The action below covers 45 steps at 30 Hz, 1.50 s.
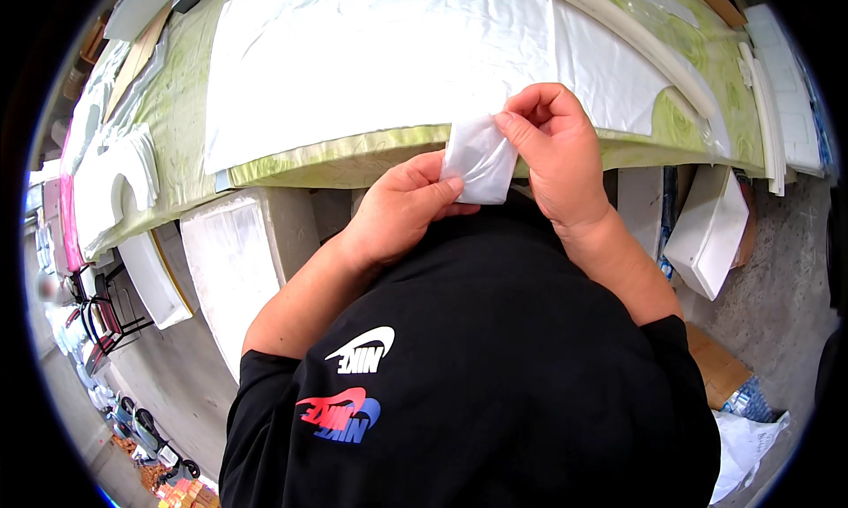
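Observation:
Between my hands, in front of my chest at the table's near edge, is a small white, slightly see-through piece that looks like thin plastic or a folded pouch (pixel 481 165). My left hand (pixel 411 199) grips its lower left side, thumb on top and fingers behind. With thumb and forefinger my right hand (pixel 556 150) pinches its upper right corner. Whether it is a bag or a single sheet I cannot tell. Beyond it, a large white sheet (pixel 371 66) lies spread over the green patterned tablecloth (pixel 362 155).
A long white tube or roll (pixel 627 35) crosses the table's far right. Curved white cut pieces (pixel 128 177) lie at the left end. White boxes or blocks (pixel 234 261) stand below the table. On the floor at right are a cardboard box (pixel 715 367) and a white bag (pixel 746 446).

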Available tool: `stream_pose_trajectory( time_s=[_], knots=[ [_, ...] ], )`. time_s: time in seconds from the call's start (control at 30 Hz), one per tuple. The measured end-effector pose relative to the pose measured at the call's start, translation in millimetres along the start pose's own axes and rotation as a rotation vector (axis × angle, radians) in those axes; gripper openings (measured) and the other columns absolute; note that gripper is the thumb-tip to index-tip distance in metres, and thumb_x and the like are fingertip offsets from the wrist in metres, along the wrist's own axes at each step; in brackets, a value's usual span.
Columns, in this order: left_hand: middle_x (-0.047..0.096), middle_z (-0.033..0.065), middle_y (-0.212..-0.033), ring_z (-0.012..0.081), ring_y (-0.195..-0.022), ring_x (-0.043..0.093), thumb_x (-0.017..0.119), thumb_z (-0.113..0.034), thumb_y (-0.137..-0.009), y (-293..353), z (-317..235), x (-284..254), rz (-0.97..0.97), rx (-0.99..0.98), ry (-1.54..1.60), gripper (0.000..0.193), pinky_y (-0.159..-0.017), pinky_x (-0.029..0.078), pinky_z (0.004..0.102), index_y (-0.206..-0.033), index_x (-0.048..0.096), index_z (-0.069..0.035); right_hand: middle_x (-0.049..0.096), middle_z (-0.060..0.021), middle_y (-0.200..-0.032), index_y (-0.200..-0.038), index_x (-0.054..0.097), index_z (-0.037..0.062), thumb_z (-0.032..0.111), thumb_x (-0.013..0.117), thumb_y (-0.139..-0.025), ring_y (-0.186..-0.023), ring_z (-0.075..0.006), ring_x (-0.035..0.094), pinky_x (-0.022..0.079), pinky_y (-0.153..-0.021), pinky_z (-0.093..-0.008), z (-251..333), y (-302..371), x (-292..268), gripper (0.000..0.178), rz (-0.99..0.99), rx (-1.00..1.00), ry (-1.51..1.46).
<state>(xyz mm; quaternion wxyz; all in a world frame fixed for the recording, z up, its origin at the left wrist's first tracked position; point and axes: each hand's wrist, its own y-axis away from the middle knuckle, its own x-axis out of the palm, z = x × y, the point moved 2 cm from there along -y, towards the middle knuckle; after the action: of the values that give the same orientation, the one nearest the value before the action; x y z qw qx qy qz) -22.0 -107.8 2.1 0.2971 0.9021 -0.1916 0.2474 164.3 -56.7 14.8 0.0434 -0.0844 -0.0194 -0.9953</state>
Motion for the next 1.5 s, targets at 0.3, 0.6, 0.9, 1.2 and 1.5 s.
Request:
stream_pose_trajectory(
  time_s=[0.3, 0.6, 0.9, 1.2, 1.5],
  knots=[
    [0.063, 0.0148, -0.137, 0.0249, -0.126, 0.062, 0.053, -0.011, -0.108, 2, -1, 3, 0.016, 0.058, -0.002, 0.040, -0.110, 0.050, 0.0454, -0.144, 0.051, 0.004, 0.064, -0.0006, -0.095, -0.103, 0.062, 0.0041, -0.002, 0.072, -0.094, -0.088, -0.0082, 0.059, 0.051, -0.083, -0.0236, 7, -7, -3, 0.014, 0.019, 0.056, -0.047],
    [0.063, 0.0142, -0.135, 0.0258, -0.125, 0.062, 0.047, -0.020, -0.111, -4, -12, 13, -0.181, 0.112, 0.341, 0.038, -0.109, 0.049, 0.0444, -0.141, 0.052, 0.004, 0.062, 0.0010, -0.095, -0.113, 0.061, 0.0041, 0.007, 0.077, -0.092, -0.083, -0.0068, 0.056, 0.051, -0.078, -0.0232, 15, -6, 11, 0.026, 0.009, -0.104, 0.023],
    [0.057, 0.0127, -0.144, 0.0273, -0.135, 0.053, 0.047, -0.030, -0.110, -4, -18, 8, -0.075, 0.276, 0.467, 0.047, -0.115, 0.040, 0.0466, -0.147, 0.047, -0.002, 0.065, -0.0021, -0.098, -0.117, 0.059, 0.0006, 0.004, 0.073, -0.094, -0.085, -0.0071, 0.058, 0.053, -0.077, -0.0244, 2, 12, 20, 0.027, 0.208, 0.133, 0.001],
    [0.055, 0.0122, -0.147, 0.0284, -0.134, 0.053, 0.048, -0.037, -0.110, -10, -18, 14, -0.275, 0.280, 0.422, 0.051, -0.116, 0.040, 0.0473, -0.150, 0.042, -0.006, 0.065, -0.0022, -0.100, -0.115, 0.060, 0.0020, 0.000, 0.070, -0.093, -0.088, -0.0082, 0.059, 0.053, -0.083, -0.0263, -2, 12, 21, 0.024, 0.270, 0.108, 0.076],
    [0.051, 0.0122, -0.149, 0.0324, -0.136, 0.051, 0.039, -0.042, -0.113, -14, -30, 12, -0.257, 0.369, 0.435, 0.052, -0.114, 0.042, 0.0525, -0.153, 0.037, -0.010, 0.065, -0.0043, -0.104, -0.119, 0.057, 0.0008, 0.001, 0.071, -0.095, -0.092, -0.0097, 0.062, 0.054, -0.085, -0.0272, -2, 9, 21, 0.028, 0.272, 0.131, 0.035]
  ],
)
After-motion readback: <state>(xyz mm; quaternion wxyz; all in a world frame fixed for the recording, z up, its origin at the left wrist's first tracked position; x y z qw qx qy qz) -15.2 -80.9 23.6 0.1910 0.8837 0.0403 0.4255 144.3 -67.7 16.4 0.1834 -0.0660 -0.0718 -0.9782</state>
